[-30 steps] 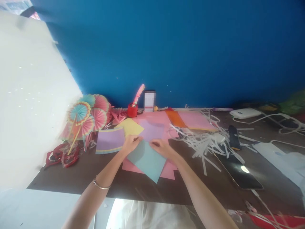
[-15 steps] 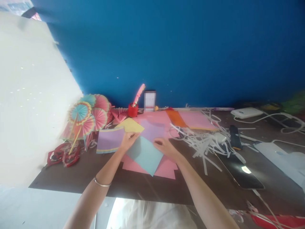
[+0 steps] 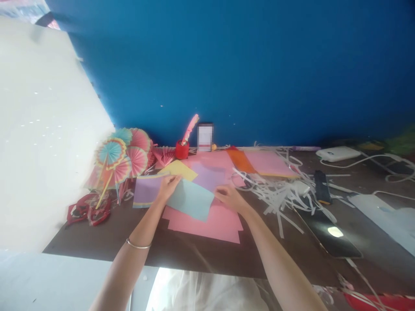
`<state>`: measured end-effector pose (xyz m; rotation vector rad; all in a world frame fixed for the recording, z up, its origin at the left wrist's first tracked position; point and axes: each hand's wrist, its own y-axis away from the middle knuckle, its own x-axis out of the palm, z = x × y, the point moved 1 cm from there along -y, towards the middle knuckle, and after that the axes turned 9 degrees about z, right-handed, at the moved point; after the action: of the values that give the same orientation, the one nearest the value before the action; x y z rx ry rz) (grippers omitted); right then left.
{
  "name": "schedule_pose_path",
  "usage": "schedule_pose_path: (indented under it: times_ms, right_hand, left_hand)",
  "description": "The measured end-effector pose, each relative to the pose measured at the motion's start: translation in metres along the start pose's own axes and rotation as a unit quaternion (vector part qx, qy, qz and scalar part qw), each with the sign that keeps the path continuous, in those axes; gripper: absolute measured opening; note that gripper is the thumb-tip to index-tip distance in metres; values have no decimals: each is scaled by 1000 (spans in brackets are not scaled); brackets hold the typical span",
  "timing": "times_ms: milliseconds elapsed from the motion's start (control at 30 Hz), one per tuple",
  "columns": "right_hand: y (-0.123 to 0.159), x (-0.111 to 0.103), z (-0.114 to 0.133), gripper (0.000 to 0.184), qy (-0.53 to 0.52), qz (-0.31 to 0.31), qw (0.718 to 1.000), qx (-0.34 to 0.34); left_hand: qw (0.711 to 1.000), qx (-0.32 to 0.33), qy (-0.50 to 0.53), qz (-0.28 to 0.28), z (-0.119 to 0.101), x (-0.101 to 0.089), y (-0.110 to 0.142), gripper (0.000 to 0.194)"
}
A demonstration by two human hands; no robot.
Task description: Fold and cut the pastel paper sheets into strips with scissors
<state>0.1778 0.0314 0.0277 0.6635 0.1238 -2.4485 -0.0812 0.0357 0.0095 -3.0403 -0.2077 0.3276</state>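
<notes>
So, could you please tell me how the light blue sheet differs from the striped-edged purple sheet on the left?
The light blue sheet looks plain, while the striped-edged purple sheet has yellow bands. The left hand holds the light blue sheet by a corner; the purple one lies on the table. Both look like paper.

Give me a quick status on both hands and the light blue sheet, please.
Left hand pinching light blue sheet; right hand at its right corner, grip unclear. Sheet above pink paper. White strips beyond right hand.
</notes>
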Motion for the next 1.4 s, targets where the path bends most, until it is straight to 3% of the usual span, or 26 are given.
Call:
schedule_pose_path:
  times_ms: [133,233,300,400,500,567,733,867,1033,1267,1400]
  right_hand:
    - [-4,-13,-8,19,14,-120,993,-1]
    - [-8,-12,-13,24,49,-239,969,-36]
    - [-9,-5,-13,28,104,-261,957,-75]
    - [-8,10,-9,30,164,-198,958,-124]
    - [-7,18,-5,24,165,-113,973,-118]
    - [-7,20,-5,21,159,-88,977,-110]
    - [-7,19,-4,21,136,-91,980,-111]
    - [-8,21,-5,23,75,-113,987,-81]
    - [-10,24,-7,19,26,-129,989,-73]
    - [-8,24,0,17,30,-112,984,-137]
    - [-7,24,2,16,16,-115,986,-117]
  left_hand:
    - [996,-11,24,-91,4,-14,-3,39]
    - [999,-19,12,-37,3,-7,-2,38]
    - [999,-19,-11,25,-1,4,1,40]
    - [994,-37,-25,96,-7,19,8,44]
    - [994,-39,-25,102,-12,23,14,45]
    - [995,-37,-9,97,-14,21,16,45]
    - [988,-6,60,143,-11,21,16,45]
    - [987,-3,58,147,-5,23,13,41]
    - [990,-28,48,128,-2,23,11,42]
    - [993,-30,38,110,-3,20,12,43]
    - [994,-30,27,98,-7,20,14,39]
